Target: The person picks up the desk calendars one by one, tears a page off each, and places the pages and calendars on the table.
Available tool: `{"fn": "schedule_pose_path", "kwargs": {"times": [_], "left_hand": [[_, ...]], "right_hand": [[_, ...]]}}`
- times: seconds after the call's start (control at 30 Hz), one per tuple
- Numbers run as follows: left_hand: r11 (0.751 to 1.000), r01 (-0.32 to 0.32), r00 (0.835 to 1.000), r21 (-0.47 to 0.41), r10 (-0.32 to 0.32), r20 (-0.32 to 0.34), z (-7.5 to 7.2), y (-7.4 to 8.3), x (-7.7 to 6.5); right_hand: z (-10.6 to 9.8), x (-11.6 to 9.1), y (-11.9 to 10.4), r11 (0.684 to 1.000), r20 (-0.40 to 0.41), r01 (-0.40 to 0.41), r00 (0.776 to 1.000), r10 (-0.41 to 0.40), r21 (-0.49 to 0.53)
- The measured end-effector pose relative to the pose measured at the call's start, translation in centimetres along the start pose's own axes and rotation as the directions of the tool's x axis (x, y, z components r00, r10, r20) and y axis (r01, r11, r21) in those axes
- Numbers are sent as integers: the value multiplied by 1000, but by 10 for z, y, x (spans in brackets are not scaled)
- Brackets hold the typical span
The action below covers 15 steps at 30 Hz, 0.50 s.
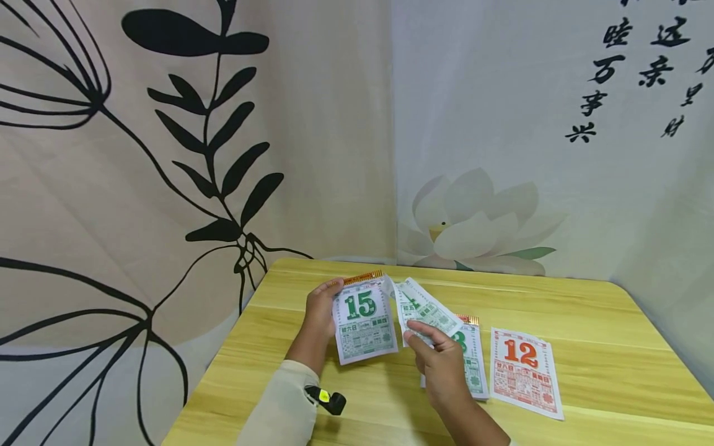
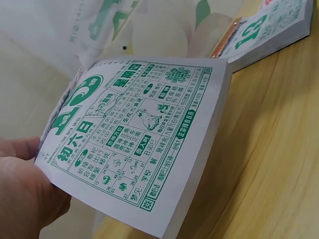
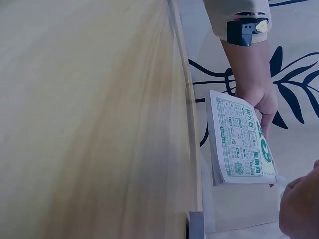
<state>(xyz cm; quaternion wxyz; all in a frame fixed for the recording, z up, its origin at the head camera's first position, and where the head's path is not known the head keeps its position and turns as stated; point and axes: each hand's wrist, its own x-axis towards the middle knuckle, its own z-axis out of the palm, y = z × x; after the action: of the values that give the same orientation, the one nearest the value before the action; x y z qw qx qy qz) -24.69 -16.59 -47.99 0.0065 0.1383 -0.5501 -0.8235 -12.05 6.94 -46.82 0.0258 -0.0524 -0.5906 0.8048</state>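
A thick tear-off calendar pad (image 1: 365,328) showing a green 15 is held up off the table, tilted, with an orange binding strip along its top. My left hand (image 1: 321,310) grips it by its upper left edge, thumb near the strip. My right hand (image 1: 443,365) pinches a thin green-printed sheet (image 1: 429,310) between thumb and fingers. This sheet is bent, and its top end reaches the pad's upper right corner; whether it is still attached I cannot tell. In the left wrist view the pad's printed face (image 2: 144,129) and page edges show close up.
A second calendar pad (image 1: 474,365) with a green 13 lies on the wooden table (image 1: 613,347), partly hidden by my right hand. Right of it lies a loose sheet (image 1: 527,371) with a red 12. A printed curtain (image 1: 334,124) hangs behind the table.
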Motion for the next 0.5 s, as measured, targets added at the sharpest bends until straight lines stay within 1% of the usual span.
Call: {"fn": "schedule_pose_path", "kwargs": {"times": [0.3,0.5], "left_hand": [[997,37,999,65,-37,-3,-8,0,1],[995,43,999,94,-43,-5,-14,1,3]], "right_hand": [[-1,2,4,999,-53,-32,998,32,-7],[-1,2,5,999,-66,-35,997,35,-1]]}}
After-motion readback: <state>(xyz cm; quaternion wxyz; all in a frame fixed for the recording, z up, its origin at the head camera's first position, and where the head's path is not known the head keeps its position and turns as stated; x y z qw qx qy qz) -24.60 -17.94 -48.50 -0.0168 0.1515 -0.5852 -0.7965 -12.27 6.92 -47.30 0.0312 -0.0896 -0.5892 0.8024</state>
